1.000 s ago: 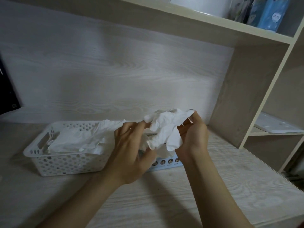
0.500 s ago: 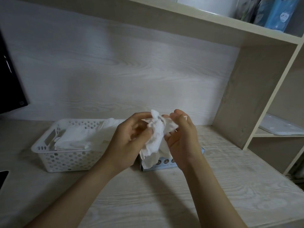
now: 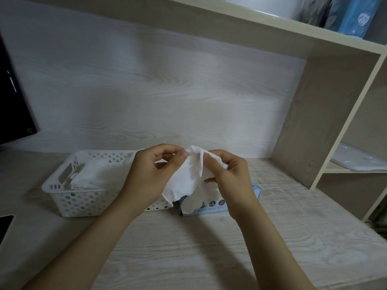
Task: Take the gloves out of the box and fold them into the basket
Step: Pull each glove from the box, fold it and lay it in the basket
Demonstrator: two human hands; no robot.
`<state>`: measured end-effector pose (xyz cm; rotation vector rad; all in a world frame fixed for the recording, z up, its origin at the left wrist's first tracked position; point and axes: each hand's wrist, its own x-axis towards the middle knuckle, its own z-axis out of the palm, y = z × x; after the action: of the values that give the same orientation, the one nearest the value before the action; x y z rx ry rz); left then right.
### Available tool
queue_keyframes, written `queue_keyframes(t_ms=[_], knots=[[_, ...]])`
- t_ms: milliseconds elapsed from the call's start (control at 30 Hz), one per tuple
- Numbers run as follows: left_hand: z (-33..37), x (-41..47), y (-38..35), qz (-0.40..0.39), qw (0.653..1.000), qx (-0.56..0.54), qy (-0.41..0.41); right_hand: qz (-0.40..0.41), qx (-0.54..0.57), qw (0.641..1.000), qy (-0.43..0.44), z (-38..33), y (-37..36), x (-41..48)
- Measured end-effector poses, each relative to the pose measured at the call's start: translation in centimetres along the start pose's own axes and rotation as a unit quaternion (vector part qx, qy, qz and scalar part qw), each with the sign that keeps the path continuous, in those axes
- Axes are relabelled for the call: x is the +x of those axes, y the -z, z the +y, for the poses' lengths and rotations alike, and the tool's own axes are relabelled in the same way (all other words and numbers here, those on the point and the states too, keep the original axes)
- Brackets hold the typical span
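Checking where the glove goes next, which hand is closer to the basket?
Left. The left hand overlaps the right end of the basket, pinching the glove; the right hand holds it farther right, above the box.

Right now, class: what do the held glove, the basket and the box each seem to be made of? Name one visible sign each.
The glove looks like thin white matte film, probably disposable plastic: it creases and hangs limp. The basket looks like white moulded plastic: even round holes and a handle slot. The box is likely printed light-blue card: flat faces, sharp corners.
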<state>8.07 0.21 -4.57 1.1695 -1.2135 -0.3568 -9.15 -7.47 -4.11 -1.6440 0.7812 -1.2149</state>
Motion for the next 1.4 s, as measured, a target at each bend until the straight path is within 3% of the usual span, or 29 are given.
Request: queue_keyframes(t_ms=[167,267,433,567,800,933,1400], knots=[[0.1,0.0,0.6,-0.124,0.991,-0.012,0.043,0.042,0.104,0.994,-0.007,-0.4,-0.5,-0.2],[-0.3,-0.1,0.6,-0.137,0.99,-0.001,0.032,0.059,0.176,0.982,-0.027,-0.9,-0.3,-0.2],[-0.1,0.0,0.5,-0.13,0.991,-0.036,-0.012,0.098,0.088,0.987,-0.089,-1.0,0.4,-0.4],[0.2,-0.2,0.4,-0.113,0.993,-0.018,-0.027,0.126,0.027,0.988,-0.088,-1.6,0.4,-1.0],[0.3,-0.5,0.5,-0.142,0.99,-0.018,-0.003,-0.025,-0.104,0.994,-0.017,-1.6,0.7,-1.2],[0.4,-0.4,0.8,-0.126,0.992,-0.02,0.001,-0.035,-0.152,0.988,0.008,-1.7,0.6,-1.2],[0.7,0.0,2.3,-0.178,0.984,0.003,-0.011,-0.108,-0.014,0.994,0.019,-2.9,0.8,-1.8]])
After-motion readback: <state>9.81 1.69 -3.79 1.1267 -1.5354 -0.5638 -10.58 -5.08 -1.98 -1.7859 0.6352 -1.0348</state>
